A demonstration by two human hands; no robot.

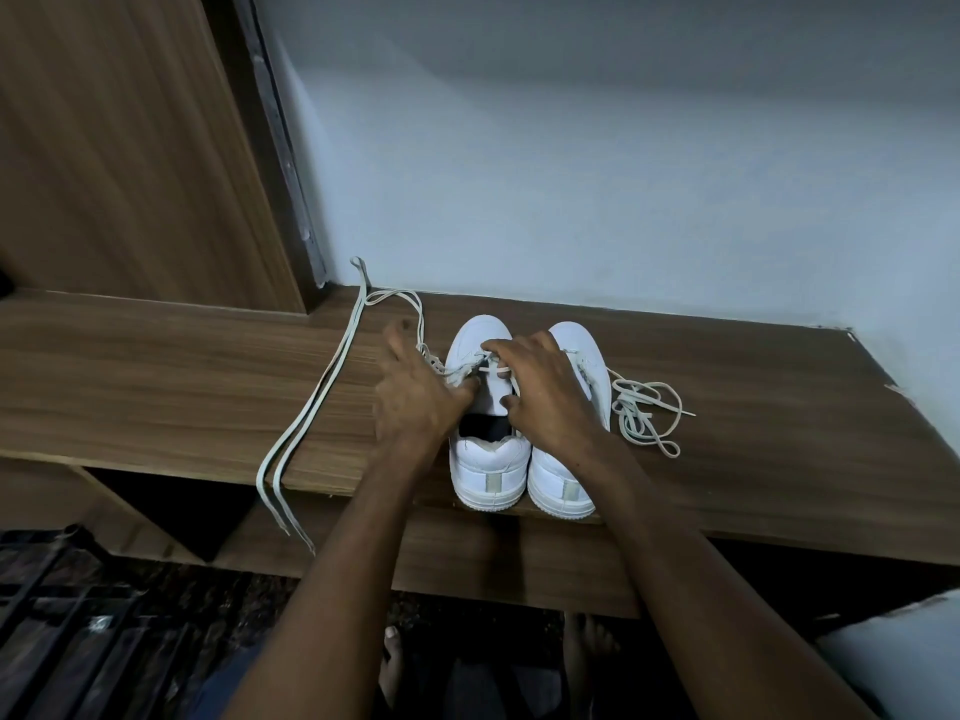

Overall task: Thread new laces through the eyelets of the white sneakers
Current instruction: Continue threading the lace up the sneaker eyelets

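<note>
I see two white sneakers [488, 465] standing heels-forward at the wooden shelf [156, 387] edge. My left hand [415, 397] pinches the lace [457, 374] at the left shoe's eyelets; my right hand [545, 392] curls over its tongue, though I cannot tell whether it grips anything.

Pretty dim on my feed, cool bluish cast. Wall [623, 174] looks brightest, floor [130, 641] sinks into shadow, and the wide lens bends the edges; slightly soft overall.
</note>
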